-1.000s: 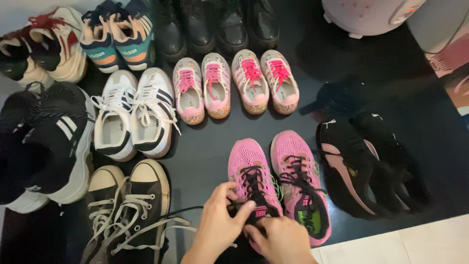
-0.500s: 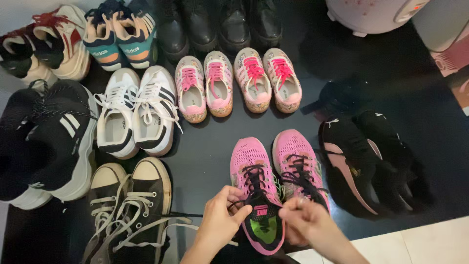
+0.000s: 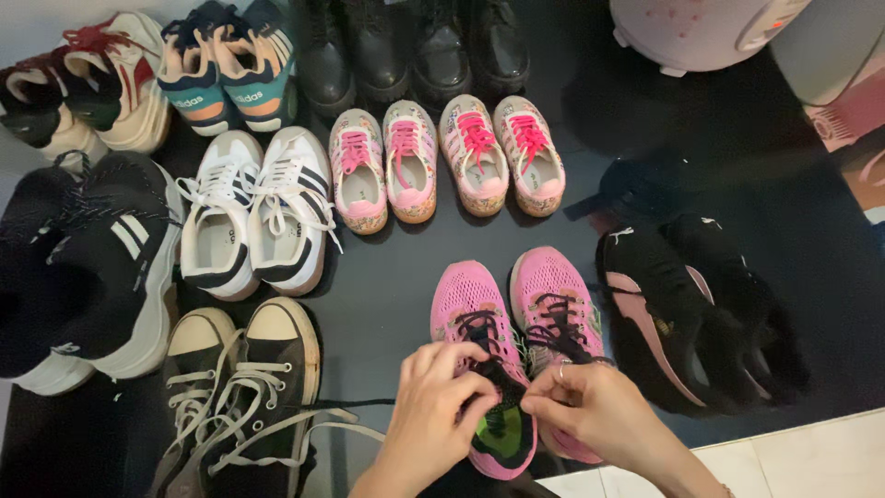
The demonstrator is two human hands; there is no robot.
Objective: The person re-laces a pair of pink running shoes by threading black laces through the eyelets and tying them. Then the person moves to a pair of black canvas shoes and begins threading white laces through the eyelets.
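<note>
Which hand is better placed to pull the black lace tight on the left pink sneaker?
Likely left: the left hand sits over the left pink sneaker, fingers on its black laces; the right hand covers the neighbouring shoe.

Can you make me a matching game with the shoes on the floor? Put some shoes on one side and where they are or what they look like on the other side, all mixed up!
Shoes:
1. pink mesh sneakers
2. white striped sneakers
3. black canvas sneakers
4. black boots

Clues:
A. top row, middle
B. loose cream laces, bottom left
C. black laces, both hands on them
D. white laces, left of the small pink pairs

Pairs: 1-C, 2-D, 3-B, 4-A
</note>
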